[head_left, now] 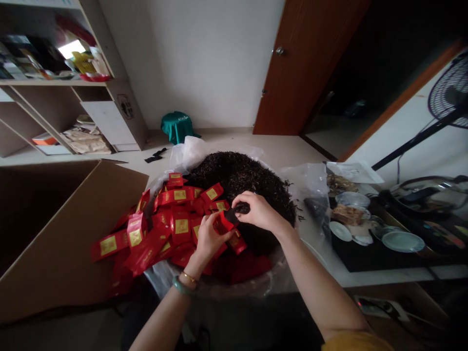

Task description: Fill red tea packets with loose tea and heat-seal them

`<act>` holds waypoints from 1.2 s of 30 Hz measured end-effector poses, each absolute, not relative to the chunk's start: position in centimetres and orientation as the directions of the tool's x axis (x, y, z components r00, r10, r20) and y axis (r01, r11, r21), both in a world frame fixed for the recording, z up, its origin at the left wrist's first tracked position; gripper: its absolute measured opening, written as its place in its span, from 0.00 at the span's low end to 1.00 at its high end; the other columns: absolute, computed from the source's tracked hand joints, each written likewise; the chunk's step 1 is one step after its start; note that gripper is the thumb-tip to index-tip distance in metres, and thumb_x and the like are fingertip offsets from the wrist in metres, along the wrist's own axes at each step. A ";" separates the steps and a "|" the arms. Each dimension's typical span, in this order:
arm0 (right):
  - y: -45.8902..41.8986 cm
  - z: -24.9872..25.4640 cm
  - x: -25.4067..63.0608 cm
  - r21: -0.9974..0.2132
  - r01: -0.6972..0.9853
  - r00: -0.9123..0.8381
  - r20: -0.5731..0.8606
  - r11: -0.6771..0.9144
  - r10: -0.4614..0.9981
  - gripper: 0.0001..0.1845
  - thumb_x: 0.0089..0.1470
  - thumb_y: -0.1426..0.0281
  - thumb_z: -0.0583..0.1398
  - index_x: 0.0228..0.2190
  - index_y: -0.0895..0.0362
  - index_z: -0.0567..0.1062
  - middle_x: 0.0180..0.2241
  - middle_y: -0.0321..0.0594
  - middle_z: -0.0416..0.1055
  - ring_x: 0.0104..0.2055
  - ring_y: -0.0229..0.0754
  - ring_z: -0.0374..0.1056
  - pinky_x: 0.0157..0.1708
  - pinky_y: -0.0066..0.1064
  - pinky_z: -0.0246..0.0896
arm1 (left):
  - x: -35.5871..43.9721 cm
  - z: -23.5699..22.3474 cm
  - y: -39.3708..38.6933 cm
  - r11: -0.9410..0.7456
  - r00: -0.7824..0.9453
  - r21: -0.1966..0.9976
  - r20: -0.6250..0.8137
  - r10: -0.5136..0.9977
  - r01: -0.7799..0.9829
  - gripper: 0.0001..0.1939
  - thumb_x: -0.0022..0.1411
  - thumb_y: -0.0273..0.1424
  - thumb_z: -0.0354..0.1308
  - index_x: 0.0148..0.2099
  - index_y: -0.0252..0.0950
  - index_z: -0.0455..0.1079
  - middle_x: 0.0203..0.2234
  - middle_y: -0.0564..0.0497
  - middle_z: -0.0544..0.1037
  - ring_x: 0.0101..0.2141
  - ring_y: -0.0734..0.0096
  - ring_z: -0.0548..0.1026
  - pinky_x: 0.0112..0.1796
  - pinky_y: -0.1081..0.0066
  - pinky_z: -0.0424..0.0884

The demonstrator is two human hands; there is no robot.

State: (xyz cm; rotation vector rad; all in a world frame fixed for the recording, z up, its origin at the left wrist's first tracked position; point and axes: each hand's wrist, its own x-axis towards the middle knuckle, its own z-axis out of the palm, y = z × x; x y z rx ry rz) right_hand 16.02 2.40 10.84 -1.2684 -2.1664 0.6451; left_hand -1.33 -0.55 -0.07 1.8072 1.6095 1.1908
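My left hand is closed round a small red packet, tilted with its dark mouth toward my right hand. Fingers of my right hand are curled round a clump of dark dried tea leaves, right at that mouth. Beneath both hands a large heap of loose tea leaves fills a round container lined with clear plastic. Many red packets with gold labels are piled over the container's left side. More red packets lie in shadow at its near edge.
An open cardboard box stands at the left, touching the packets. On the right, a low table carries pale dishes and a kettle-like appliance. Behind are a green-covered bin, a door and a fan.
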 end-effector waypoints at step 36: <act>11.1 0.8 12.6 -0.240 0.956 -0.226 -0.227 0.170 0.948 0.30 0.51 0.79 0.57 0.56 0.56 0.62 0.59 0.54 0.55 0.50 0.49 0.67 0.47 0.35 0.61 | -1.2 -0.2 -0.3 -0.243 -0.081 0.725 0.382 0.921 0.645 0.25 0.45 0.35 0.68 0.46 0.37 0.69 0.35 0.48 0.76 0.37 0.61 0.74 0.38 0.63 0.73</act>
